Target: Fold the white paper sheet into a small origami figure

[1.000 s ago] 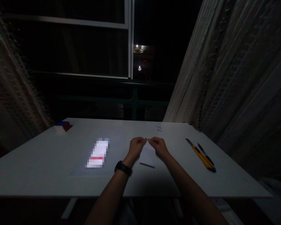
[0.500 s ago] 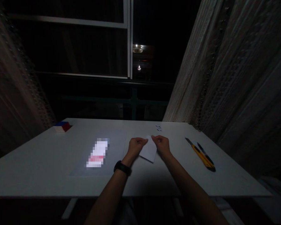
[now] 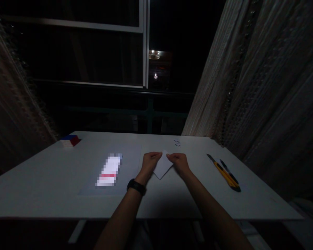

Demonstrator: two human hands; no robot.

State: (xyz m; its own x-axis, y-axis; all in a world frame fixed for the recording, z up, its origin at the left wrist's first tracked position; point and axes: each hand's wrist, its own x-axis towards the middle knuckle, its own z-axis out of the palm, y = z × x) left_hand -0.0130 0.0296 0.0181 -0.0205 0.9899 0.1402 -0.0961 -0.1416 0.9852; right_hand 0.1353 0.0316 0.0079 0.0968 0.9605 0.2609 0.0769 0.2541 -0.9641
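A small white piece of folded paper (image 3: 162,168) is held between my two hands above the middle of the table, one corner pointing down toward me. My left hand (image 3: 150,162), with a black watch (image 3: 136,186) on its wrist, pinches the paper's left edge near the top. On the other side my right hand (image 3: 179,161) is closed on the right edge, thumb close to the top. The fingers behind the paper are partly hidden.
On the white table (image 3: 52,180) a lit phone (image 3: 109,170), its screen blurred out, lies on a sheet of paper (image 3: 131,163). A yellow utility knife (image 3: 225,176) and a dark pen (image 3: 228,170) lie right. A coloured cube (image 3: 70,140) sits far left; small dark-marked pieces (image 3: 177,143) lie at the back.
The folded paper has turned between my hands, so a corner now points toward me instead of a slanted edge. Both hands have shifted slightly left; the things on the table stay put.
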